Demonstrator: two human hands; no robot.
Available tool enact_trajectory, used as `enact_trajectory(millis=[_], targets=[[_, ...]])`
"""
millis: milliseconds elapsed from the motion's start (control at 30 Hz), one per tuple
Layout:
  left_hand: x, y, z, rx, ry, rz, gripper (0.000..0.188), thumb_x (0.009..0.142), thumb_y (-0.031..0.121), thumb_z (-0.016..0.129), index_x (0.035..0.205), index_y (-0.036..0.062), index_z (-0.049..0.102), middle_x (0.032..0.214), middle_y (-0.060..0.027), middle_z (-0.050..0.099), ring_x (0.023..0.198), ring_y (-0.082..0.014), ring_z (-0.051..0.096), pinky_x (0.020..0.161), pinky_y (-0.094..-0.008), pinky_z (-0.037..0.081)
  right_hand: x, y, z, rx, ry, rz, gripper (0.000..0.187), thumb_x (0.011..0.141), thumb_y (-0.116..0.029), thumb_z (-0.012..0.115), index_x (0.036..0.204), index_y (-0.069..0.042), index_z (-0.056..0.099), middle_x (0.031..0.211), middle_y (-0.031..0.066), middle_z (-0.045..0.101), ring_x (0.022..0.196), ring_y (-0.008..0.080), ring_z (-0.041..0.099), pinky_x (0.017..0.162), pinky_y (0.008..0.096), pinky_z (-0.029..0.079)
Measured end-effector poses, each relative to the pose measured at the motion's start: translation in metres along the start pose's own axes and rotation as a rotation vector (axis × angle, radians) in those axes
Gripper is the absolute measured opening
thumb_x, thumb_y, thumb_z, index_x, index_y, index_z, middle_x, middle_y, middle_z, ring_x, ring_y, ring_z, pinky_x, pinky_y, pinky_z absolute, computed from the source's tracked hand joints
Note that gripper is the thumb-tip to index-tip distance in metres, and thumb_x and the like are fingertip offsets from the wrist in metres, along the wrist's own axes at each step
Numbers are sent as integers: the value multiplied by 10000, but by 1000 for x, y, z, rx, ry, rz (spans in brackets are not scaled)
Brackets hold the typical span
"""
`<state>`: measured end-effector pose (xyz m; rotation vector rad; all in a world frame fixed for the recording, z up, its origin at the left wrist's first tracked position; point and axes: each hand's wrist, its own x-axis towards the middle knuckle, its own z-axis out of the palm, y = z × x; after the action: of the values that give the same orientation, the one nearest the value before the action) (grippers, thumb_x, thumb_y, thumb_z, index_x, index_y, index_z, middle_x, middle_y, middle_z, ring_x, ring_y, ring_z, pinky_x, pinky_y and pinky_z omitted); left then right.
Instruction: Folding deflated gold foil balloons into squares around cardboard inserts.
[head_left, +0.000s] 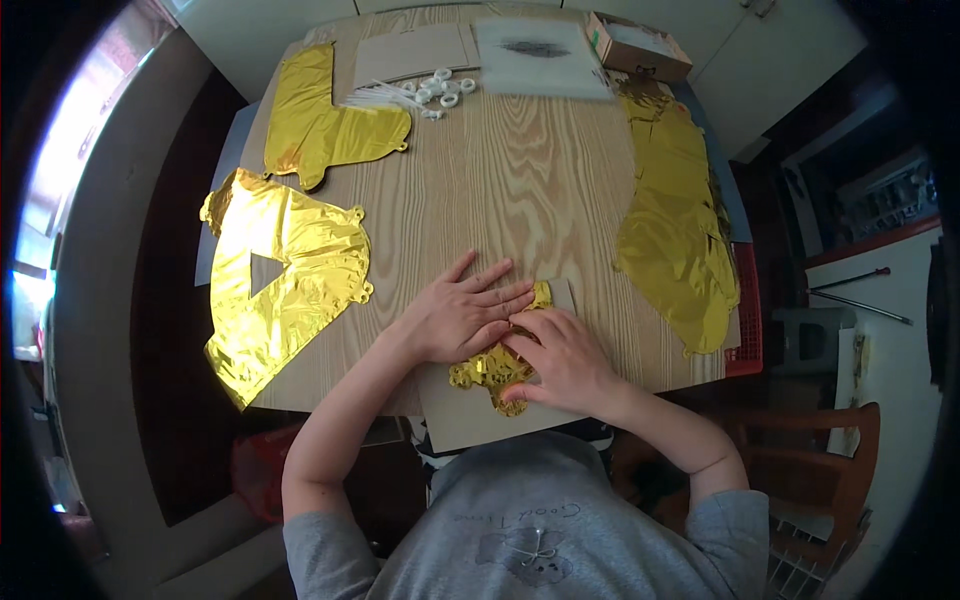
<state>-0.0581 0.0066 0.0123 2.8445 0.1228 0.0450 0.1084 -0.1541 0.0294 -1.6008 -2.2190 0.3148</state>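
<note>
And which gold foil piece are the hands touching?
The bunched foil piece by the near edge of the table, under the left hand and right hand. The other pieces lie spread out along its sides, untouched.

Foil piece (487, 371) on board (455, 432) at near edge of table (480, 190), foil balloons (312, 240) left, foil pile (668, 195) right, rings (443, 74) behind

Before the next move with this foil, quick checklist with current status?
1. Left hand on the small gold foil piece: ok, laid across its upper part.
2. Right hand on it too: ok.
3. Small piece smooth: not ok, visibly crumpled.
4. Board fully on the table: not ok, near end juts past the edge.
5. White rings clear of the hands: ok, at the far side.
6. Foil beneath the palms flat: cannot tell, covered.
</note>
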Motion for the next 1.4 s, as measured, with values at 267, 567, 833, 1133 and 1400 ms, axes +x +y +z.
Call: enact_trajectory(millis=[267,567,833,1133,1400], targets=[[-2,-2,-1,-28,-2,15,544,1011,400,248,1467,161,424,1554,-5,352,1477,-267,210,1192,-533,58,6,-4,7,-45,86,18,415,748,-395,751,1041,-115,658,1146,72,516,1068,267,521,966,437,391],[-1,-6,-3,-98,-24,10,527,1016,384,228,1408,163,501,1552,8,355,1480,-258,201,1198,-512,41,27,9,11,-235,326,-168,110,753,-197,662,774,-112,595,881,19,552,861,189,561,796,384,417],[-1,-6,-2,-185,-19,-3,539,1021,380,217,1461,159,435,1556,22,346,1486,-241,180,1202,-492,24,27,10,-2,-552,313,-424,84,809,-204,591,817,-122,573,735,1,501,713,147,550,729,349,441],[0,-7,-3,-138,-70,-1,552,1016,364,181,1516,191,336,1570,10,321,1482,-290,182,1196,-521,23,22,3,-9,-592,267,-385,82,826,-207,589,866,-136,594,763,-15,521,740,135,556,747,335,439],[0,-7,-3,-154,-63,12,568,1015,398,183,1522,182,321,1574,-5,312,1484,-294,175,1194,-523,20,19,-3,12,-499,281,-370,80,823,-211,598,853,-137,611,756,-13,530,734,137,557,724,324,430]])
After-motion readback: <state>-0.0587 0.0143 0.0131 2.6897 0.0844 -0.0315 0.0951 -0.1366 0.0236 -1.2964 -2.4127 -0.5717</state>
